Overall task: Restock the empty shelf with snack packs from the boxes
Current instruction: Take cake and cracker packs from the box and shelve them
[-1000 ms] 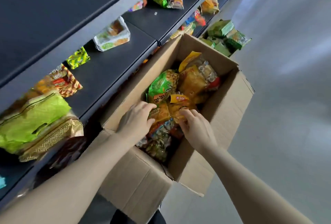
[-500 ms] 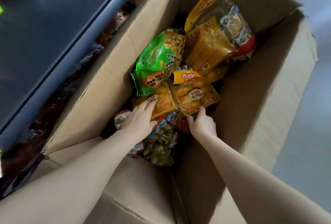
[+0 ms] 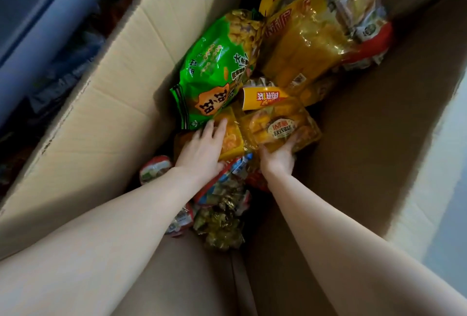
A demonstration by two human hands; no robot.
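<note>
Step in hand: pulling stock from the cardboard box (image 3: 113, 113). The right hand (image 3: 278, 160) has its fingers (image 3: 290, 145) clamped on the near edge of the yellow snack pack (image 3: 280, 126). The left hand (image 3: 202, 149) rests on the orange pack (image 3: 231, 139) beside it, fingers straight and slightly apart. The next move calls for lifting the packs clear and carrying them left to the shelf (image 3: 38, 25). Compared with half a second ago, both hands reach deeper, and the right now grips where it only touched.

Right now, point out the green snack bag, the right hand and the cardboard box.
green snack bag (image 3: 214, 68), head view, its printed front.
right hand (image 3: 278, 157), head view, middle of the hand.
cardboard box (image 3: 121, 103), head view, bare inner left wall.
</note>
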